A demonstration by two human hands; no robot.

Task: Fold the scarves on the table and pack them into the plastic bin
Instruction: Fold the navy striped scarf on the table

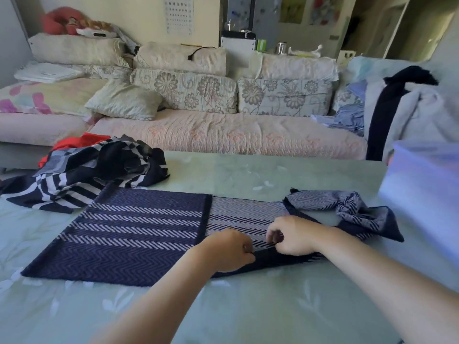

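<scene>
At frame centre, the navy herringbone scarf (129,234) is pinched along its near edge by the left hand (229,249) and right hand (293,235), fingers curled

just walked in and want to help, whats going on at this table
A person is folding a navy herringbone scarf laid across the green-covered table. The left hand and right hand both pinch its near edge around the middle. Its left part lies flat, while its right end is bunched beside the plastic bin. A striped scarf and a red cloth lie heaped at the far left, not yet folded.
</scene>
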